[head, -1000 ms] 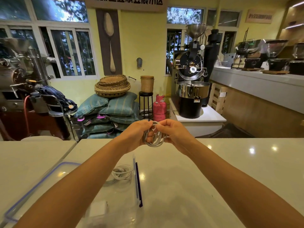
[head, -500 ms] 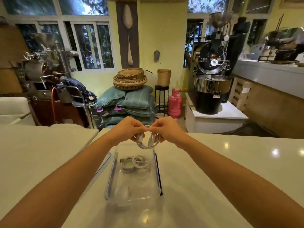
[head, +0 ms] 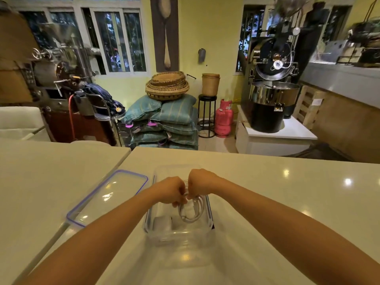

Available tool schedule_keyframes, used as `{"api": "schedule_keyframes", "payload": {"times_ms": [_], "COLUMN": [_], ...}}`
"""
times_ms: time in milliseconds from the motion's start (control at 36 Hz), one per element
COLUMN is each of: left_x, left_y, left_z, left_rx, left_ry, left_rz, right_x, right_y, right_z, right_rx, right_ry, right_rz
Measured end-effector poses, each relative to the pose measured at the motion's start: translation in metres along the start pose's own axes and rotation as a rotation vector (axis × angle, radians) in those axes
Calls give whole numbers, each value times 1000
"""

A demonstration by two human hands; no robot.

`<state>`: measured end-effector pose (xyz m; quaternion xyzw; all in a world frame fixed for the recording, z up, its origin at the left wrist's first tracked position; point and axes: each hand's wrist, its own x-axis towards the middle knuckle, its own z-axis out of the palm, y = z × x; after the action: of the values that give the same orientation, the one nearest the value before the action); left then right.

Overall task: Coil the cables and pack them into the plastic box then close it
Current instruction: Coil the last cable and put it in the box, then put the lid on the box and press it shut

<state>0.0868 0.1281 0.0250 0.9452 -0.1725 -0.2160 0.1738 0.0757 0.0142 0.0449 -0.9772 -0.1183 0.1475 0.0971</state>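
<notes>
now both hands [head: 186, 189] on coiled cable [head: 193, 210] over box [head: 178, 235]

Warm, dim indoor light; the windows [head: 119, 42] are dark. Ceiling lamps throw small glare spots on the glossy counter [head: 287, 192]. Wide-angle bending warps the edges, and the background looks soft.

Lid [head: 107, 197] left of box [head: 178, 233], both on counter [head: 287, 202]

A coiled white cable [head: 192, 210] hangs looped over the open clear plastic box [head: 178, 233], pinched at its top. A small white block [head: 162, 223] lies inside the box. The blue-rimmed clear lid [head: 109, 197] lies flat just left of it.
</notes>
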Motion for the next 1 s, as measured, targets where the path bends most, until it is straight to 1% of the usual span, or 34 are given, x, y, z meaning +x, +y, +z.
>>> {"api": "schedule_keyframes", "payload": {"times_ms": [83,194,278,417,528,667,889,1000], "left_x": [4,7,10,12,15,16,12,10], "left_y": [-1,-2,0,0,-1,-1,-5,-6], "left_z": [4,9,16,20,22,24,25,24], "left_rx": [30,89,166,208,240,344,249,175], "left_ry": [-36,-78,-116,-144,-149,-129,-110,-88], "left_rz": [-16,-59,-101,-112,-128,-118,-76,-93], "right_x": [0,0,1,1,1,0,-2,-2], "right_y": [-6,-9,-8,-9,-8,-8,-8,-7], "right_z": [4,16,23,28,32,33,31,30], "right_rx": [-160,-267,-299,-362,-390,-398,-350,-332], "right_ry": [25,6,10,17,40,35,74,78], "right_rz": [-13,-40,-43,-42,-33,-16,-27,-34]}}
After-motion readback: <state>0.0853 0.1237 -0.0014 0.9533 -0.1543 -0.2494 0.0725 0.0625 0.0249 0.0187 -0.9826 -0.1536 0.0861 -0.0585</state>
